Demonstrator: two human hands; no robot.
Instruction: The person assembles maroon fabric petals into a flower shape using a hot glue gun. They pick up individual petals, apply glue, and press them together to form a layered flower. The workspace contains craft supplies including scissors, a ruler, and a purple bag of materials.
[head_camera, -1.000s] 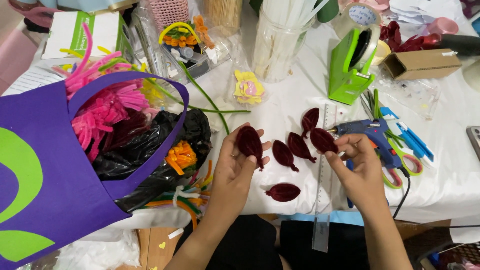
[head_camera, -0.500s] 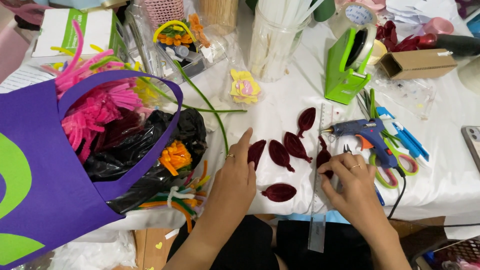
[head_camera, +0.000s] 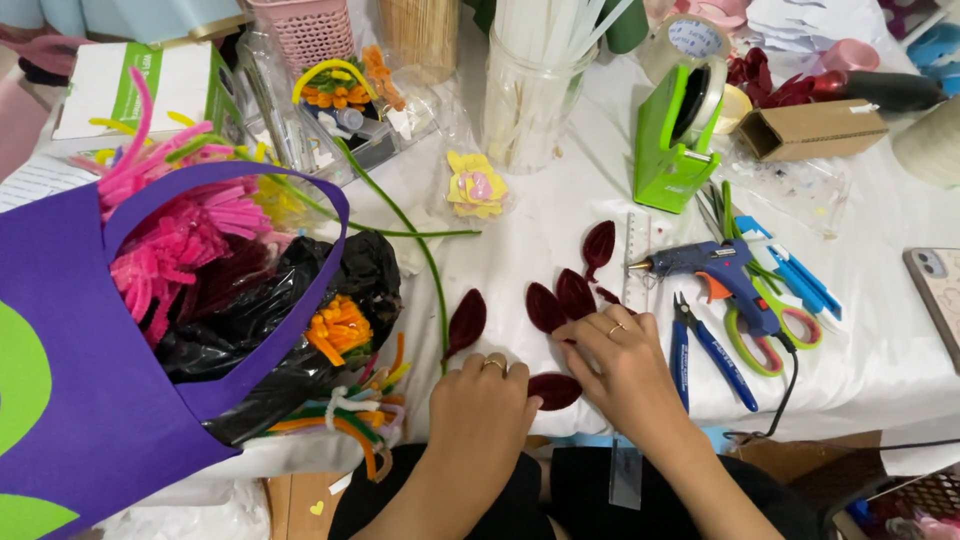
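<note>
From the head camera, the left hand (head_camera: 487, 400) lay palm down near the table's front edge, its fingers loosely curled and holding nothing, the fingertips touching a dark red petal (head_camera: 556, 389) that lay flat on the white tablecloth (head_camera: 560, 210). The right hand (head_camera: 628, 365) rested just beside it, also palm down with fingers bent, covering part of a cluster of petals (head_camera: 560, 300); whether it pinched one could not be told. Another petal (head_camera: 466, 322) lay apart to the left, next to a long green stem (head_camera: 425, 250), and one more (head_camera: 598, 246) lay farther up by a clear ruler (head_camera: 637, 255). To the right of the hands sat a blue glue gun (head_camera: 715, 265), blue-handled pliers (head_camera: 710, 350) and green scissors (head_camera: 775, 320). A green tape dispenser (head_camera: 675, 135) stood behind them. On the left a purple bag (head_camera: 70, 340) held pink pipe cleaners (head_camera: 170, 240) and a black plastic bag (head_camera: 300, 310).
</note>
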